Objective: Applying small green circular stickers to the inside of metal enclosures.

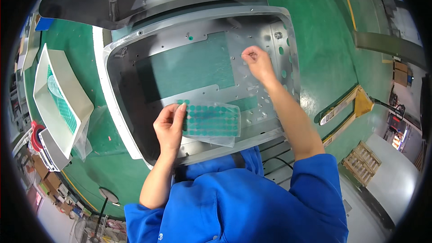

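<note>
My left hand (pixel 168 128) pinches a clear sheet of round green stickers (pixel 210 121) between thumb and fingers. It holds the sheet over the near side of a large grey metal housing (pixel 198 19), a shallow tray with rounded corners, cutouts and small holes. Above the right part of the housing, my right hand (pixel 258 64) is closed, thumb and fingertips brought together. Anything between those fingertips is too small to make out. Through the housing's big rectangular cutout a green surface shows.
Beyond the housing lies another large metal panel (pixel 180 2). On the left stands a white open bin (pixel 74 69) with a green sheet (pixel 63 108) inside, a red ring-shaped item (pixel 37 136) near it. To the right are a yellow pallet jack (pixel 362 102) and a wooden pallet (pixel 361 163).
</note>
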A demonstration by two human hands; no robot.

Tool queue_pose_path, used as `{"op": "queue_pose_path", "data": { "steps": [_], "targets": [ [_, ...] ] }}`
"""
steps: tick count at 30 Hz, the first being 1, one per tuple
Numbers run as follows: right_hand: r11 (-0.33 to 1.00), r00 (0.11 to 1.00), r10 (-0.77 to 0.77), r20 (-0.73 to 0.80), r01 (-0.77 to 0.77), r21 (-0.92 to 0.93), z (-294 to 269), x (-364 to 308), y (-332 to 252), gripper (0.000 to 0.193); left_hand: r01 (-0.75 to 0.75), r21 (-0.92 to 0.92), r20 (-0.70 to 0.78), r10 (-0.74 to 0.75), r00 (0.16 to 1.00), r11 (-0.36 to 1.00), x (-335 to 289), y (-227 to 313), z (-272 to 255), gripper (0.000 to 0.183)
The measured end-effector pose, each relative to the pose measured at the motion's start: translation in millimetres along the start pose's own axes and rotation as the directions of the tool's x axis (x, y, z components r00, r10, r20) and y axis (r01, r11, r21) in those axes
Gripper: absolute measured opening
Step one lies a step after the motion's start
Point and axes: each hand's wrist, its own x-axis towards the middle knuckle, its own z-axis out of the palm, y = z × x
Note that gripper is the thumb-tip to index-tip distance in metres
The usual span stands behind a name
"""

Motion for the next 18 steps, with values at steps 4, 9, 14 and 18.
{"op": "queue_pose_path", "data": {
  "steps": [4,9,14,18],
  "targets": [
    [0.978,0.996,0.035,0.079,-0.018,-0.207,-6.3,15.5,18.2,0.007,0.026,-0.038,-0.033,-0.027,0.999,0.999,0.0,-4.9,-6.8,0.013],
    [0.971,0.992,0.024,0.121,0.006,-0.241,-7.9,17.9,15.8,0.007,0.043,-0.038,-0.045,-0.044,0.998,0.998,0.2,-6.4,-4.9,0.013],
    [0.934,0.997,-0.046,0.064,0.066,-0.351,-4.3,16.1,14.1,0.007,0.047,-0.02,-0.037,-0.047,0.998,0.999,0.5,-8.5,-1.8,0.014],
    [0.93,0.998,-0.026,0.05,0.043,-0.365,-4.0,15.1,10.9,0.007,0.043,0.013,-0.029,-0.043,0.999,0.999,0.7,-7.6,-0.8,0.015]
  ]
}}
